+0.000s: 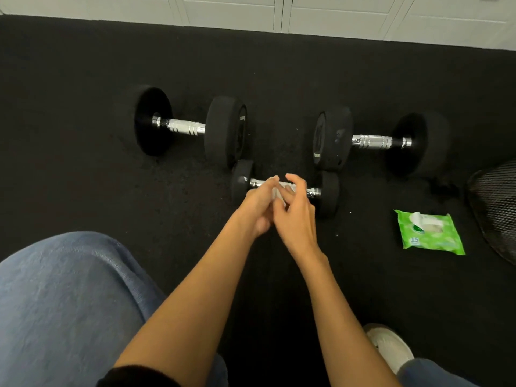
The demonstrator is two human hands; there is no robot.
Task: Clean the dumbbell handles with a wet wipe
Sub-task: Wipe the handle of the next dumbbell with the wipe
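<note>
A blue denim trouser leg (pixel 69 303) fills the near left, and a white shoe (pixel 391 347) sits near right on the black rubber floor (pixel 83 177). Both bare forearms reach forward. The left hand (pixel 258 203) and right hand (pixel 294 212) meet on a crumpled white wet wipe (pixel 277 193), over the chrome handle of a small black dumbbell (pixel 329 191). The right hand's fingers curl round the wipe, with 1 finger lifted. The left hand's grip is blurred, so I cannot tell it. To the right lies a green plastic packet of wipes (pixel 435 241) with its flap open, beside a black mesh object (pixel 494 205). Farther off rest 2 larger black dumbbells, the left one (pixel 226 132) and the right one (pixel 332 138), well apart. White panelled cabinet fronts (pixel 335 12) stand beyond.
</note>
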